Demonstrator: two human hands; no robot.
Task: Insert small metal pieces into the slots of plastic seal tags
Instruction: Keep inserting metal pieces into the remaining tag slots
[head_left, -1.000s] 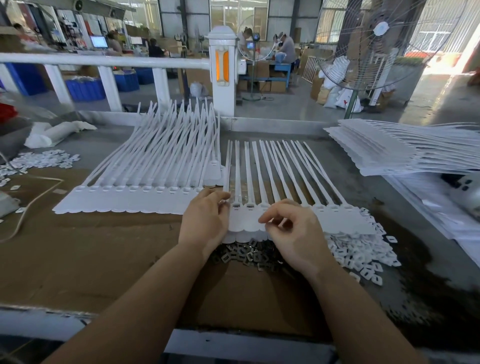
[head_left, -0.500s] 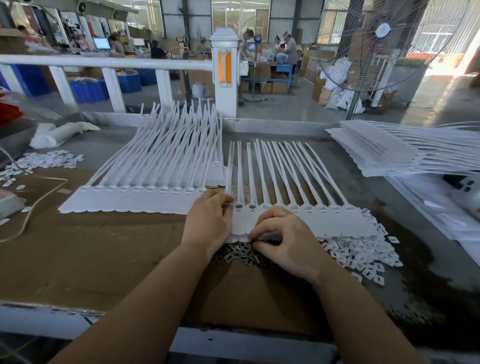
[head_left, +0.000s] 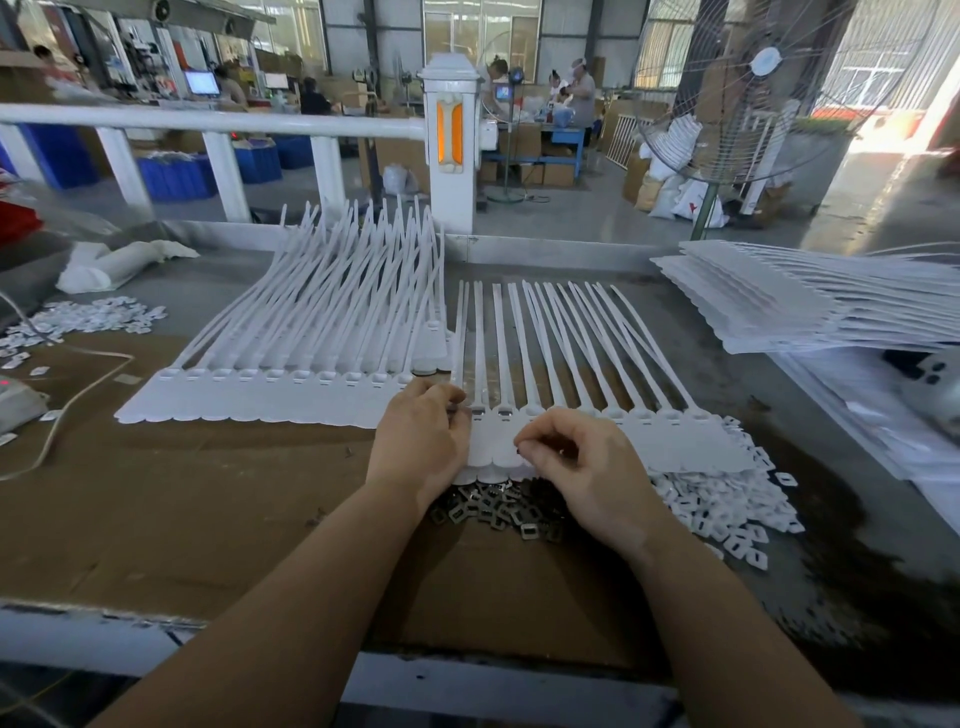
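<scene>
Cardboard-covered surface: white plastic seal-tag strip is pinned by left hand, fingers curled; right hand is pinched, contents unseen. Small square metal pieces should be seated flat, slot by slot.

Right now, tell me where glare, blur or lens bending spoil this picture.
Head view: daylight blows out the doorway at the upper right; the white rail bows from wide-angle distortion; the right hand is slightly motion-blurred, so whether it holds a metal piece cannot be told; the metal pieces lie partly in the hands' shadow; the left hand and the tags read clearly.
</scene>
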